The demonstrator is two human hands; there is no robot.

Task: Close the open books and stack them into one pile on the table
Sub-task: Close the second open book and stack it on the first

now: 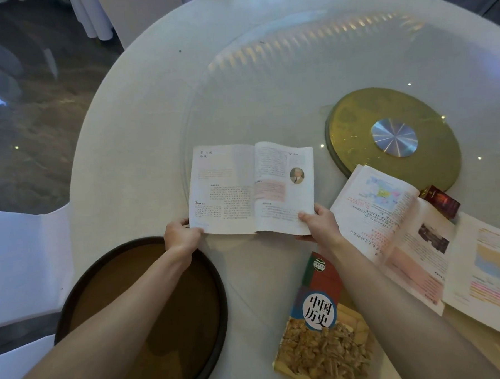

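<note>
An open book (251,186) with printed text and a small oval portrait lies in the middle of the round white table (142,142). My left hand (181,236) grips its lower left corner and my right hand (320,222) grips its lower right corner. A closed book (322,321) with a red, blue and yellow cover lies near the front edge, between my forearms. To the right, a second open book (390,228) with a coloured map lies partly under my right forearm. A third open book (490,275) overlaps it at the far right.
A round dark tray (220,301) with a brown inside sits at the front left, under my left forearm. A glass turntable (266,81) with a gold disc (353,131) at its hub covers the table's middle. A small red box (442,201) lies by the gold disc.
</note>
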